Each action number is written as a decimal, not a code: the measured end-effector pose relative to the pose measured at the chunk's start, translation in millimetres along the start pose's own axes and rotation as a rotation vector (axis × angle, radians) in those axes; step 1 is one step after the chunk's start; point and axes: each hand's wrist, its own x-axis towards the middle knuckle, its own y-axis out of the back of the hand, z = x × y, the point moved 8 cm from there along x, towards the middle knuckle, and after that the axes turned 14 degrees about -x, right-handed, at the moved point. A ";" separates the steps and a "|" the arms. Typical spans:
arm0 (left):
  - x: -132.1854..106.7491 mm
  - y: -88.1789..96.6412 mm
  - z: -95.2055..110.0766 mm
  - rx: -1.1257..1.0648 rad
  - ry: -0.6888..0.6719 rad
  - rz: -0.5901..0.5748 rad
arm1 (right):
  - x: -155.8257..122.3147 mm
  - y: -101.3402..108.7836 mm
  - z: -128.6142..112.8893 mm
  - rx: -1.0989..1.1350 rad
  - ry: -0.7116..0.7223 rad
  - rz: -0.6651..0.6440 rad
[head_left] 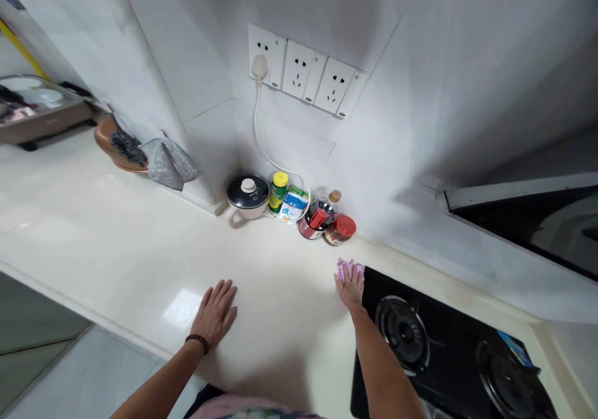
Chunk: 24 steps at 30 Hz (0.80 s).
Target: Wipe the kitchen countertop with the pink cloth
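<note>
My left hand (215,310) lies flat, palm down and fingers apart, on the cream countertop (116,238), with a dark bracelet at its wrist. My right hand (350,287) presses a small pink cloth (349,269) onto the counter right at the back left corner of the black gas stove (448,357). Just beyond the cloth stand a red-lidded jar (340,229) and a dark bottle with a red label (316,218).
In the corner sit a small lidded pot (247,195), a yellow-capped green jar (278,191) and a blue-white packet (292,205). A white cord (256,117) hangs from wall sockets (303,71). A brown pan (114,145) and grey cloth (168,164) lie at left.
</note>
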 end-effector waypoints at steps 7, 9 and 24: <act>-1.6 1.2 1.5 0.029 -0.020 0.015 | 52.5 10.3 -1.5 0.032 -0.003 -0.024; -1.8 0.7 1.1 0.027 -0.018 0.013 | 54.3 17.2 -5.9 0.032 -0.029 -0.022; 3.0 2.0 -0.5 -0.055 0.057 -0.056 | -83.4 22.8 -205.9 -0.060 0.247 -0.178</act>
